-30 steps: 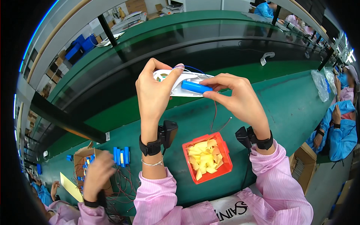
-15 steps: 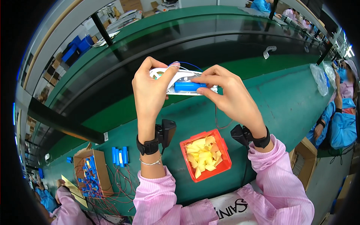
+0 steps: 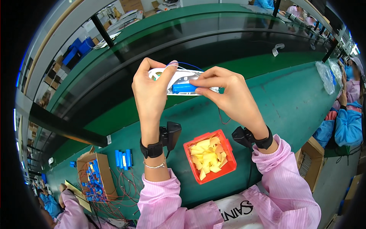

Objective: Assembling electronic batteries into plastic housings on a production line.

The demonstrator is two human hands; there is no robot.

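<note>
White plastic elongated casing (image 3: 179, 78) with a blue cylindrical battery cell (image 3: 184, 88) seated in it, held up in the air over the green workbench (image 3: 289, 99), between both hands. Left hand (image 3: 150, 91) grips casing's left end, thumb on top. Right hand (image 3: 225, 93) pinches the cell with fingertips, at casing's right half. Thin blue wire (image 3: 187, 65) loops above. Below, near the bench's near edge, red plastic tray (image 3: 227, 147) of yellow slips; cardboard box (image 3: 101, 173) of blue cells at left.
</note>
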